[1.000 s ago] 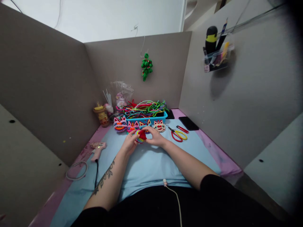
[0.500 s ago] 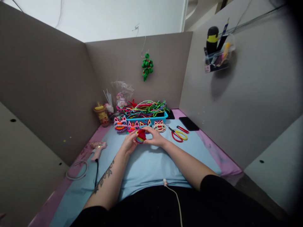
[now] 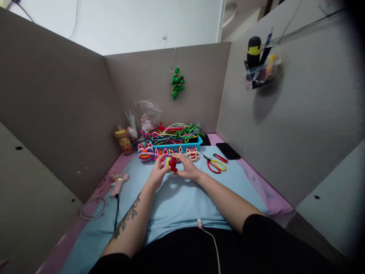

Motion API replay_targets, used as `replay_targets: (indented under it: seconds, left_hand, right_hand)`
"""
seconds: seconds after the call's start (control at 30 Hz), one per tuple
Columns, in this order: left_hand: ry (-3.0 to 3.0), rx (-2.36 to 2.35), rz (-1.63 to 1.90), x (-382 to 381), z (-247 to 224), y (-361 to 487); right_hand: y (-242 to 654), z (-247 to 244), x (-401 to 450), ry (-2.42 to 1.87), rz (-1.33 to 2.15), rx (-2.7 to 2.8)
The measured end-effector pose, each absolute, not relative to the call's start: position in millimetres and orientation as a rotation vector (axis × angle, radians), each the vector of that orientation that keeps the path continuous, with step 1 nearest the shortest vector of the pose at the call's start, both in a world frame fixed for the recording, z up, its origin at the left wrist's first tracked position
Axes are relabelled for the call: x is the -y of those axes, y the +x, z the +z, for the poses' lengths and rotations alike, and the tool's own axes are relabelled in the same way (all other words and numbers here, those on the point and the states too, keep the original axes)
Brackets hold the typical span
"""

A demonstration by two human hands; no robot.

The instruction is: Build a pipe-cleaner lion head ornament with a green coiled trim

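Observation:
A small rainbow-striped fuzzy piece (image 3: pixel 170 163), with red on its right side, is held between both hands above the blue cloth (image 3: pixel 182 198). My left hand (image 3: pixel 158 171) grips its left side, thumb in front and fingers behind. On the other side my right hand (image 3: pixel 186 167) curls round it, fingertips at the top and thumb near the lower edge. Just behind the hands, several fuzzy animal-face pieces stand in a row, among them a purple one (image 3: pixel 145 152) and a cream and red one (image 3: pixel 193 154); the middle ones are partly hidden by my fingers.
Behind is a blue tray (image 3: pixel 196 145) of coloured fuzzy stems. Scissors (image 3: pixel 216 165), a red cutter (image 3: pixel 220 158) and a phone (image 3: pixel 228 151) lie right. At left are a pink glue gun (image 3: pixel 119 183) and a cup (image 3: pixel 124 142). Grey partitions (image 3: pixel 168 83) surround the table.
The striped piece has turned between my hands, so its rainbow bands now show at the upper left. My left hand's fingers have moved up around it, and the view has tilted slightly.

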State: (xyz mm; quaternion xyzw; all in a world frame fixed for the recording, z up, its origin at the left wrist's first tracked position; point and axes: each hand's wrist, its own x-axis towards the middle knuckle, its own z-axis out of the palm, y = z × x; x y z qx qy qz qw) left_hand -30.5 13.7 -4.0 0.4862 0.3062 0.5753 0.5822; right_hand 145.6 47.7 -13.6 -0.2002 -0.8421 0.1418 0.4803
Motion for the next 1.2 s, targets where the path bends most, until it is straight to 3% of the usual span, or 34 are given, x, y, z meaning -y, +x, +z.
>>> replay_targets:
  seconds: [1.2]
  left_hand:
    - [1.158,-0.682,1.262,-9.4,-2.7,-29.8]
  right_hand:
    - [149.9,-19.1,-52.7,-0.537,0.27,2.138]
